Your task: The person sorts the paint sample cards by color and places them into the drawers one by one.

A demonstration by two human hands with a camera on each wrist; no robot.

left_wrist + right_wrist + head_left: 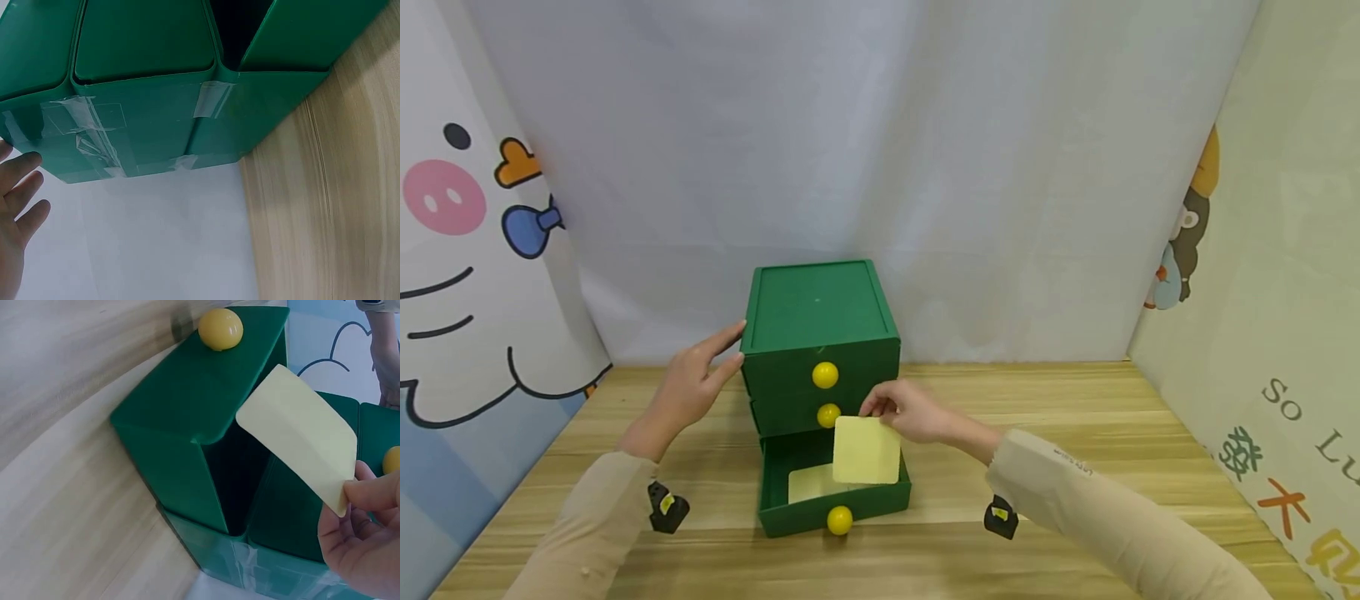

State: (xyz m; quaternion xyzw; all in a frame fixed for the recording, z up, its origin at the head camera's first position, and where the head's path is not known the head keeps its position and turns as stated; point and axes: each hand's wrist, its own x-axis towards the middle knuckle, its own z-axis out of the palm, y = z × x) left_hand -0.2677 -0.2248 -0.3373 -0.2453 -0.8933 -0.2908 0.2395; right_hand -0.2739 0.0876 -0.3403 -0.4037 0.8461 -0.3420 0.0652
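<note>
A green drawer cabinet (816,304) with yellow round knobs stands on the table, its bottom drawer (775,517) pulled out. My right hand (913,410) pinches a pale yellow square card (867,450) by its top edge, over the open drawer. Inside that drawer lies another pale card (808,482). In the right wrist view the card (300,434) is held between thumb and fingers at one corner. My left hand (696,379) rests its fingertips at the cabinet's left side, fingers fairly straight; the left wrist view shows those fingers (25,184) beside the taped green side.
The two upper drawers, with a yellow knob (825,375) and another knob (828,415), are closed. Wood-grain table (1037,467) surrounds the cabinet. A pale curtain (1000,183) hangs behind, with cartoon-printed panels (445,292) at both sides.
</note>
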